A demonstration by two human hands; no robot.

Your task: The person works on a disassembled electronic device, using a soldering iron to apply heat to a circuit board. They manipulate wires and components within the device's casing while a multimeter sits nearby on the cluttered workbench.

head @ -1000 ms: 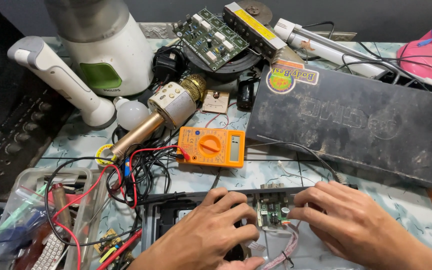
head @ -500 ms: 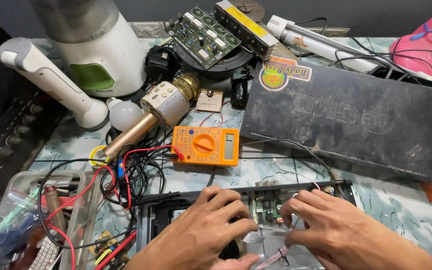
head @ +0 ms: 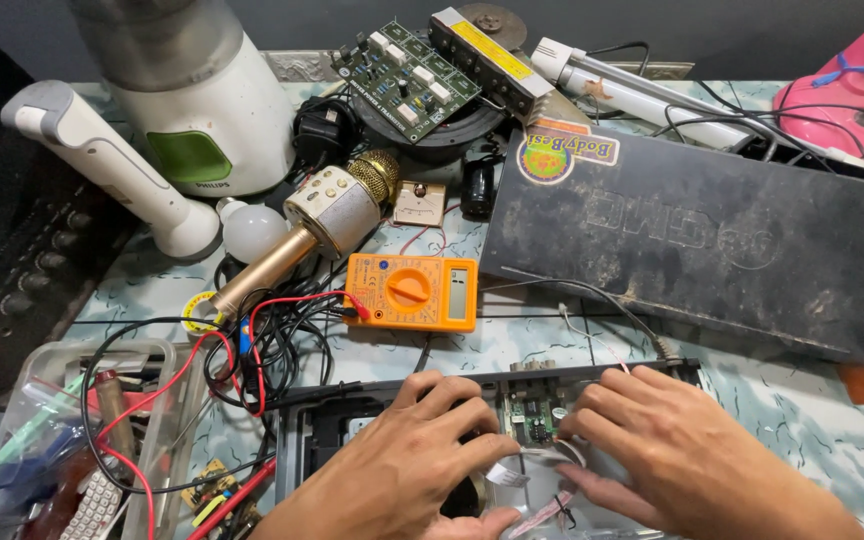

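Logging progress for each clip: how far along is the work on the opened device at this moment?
Done: the dusty black cover lies off to the side, and the open black chassis is exposed. In hand: the left hand and right hand rest inside it, fingers around the small green circuit board and a flat ribbon cable. Left: the cover is not back on; the orange multimeter lies untouched.

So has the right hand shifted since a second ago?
Cannot tell for sure: the head camera itself tilts. The right hand rests beside the small green circuit board, as before, so hardly at all.
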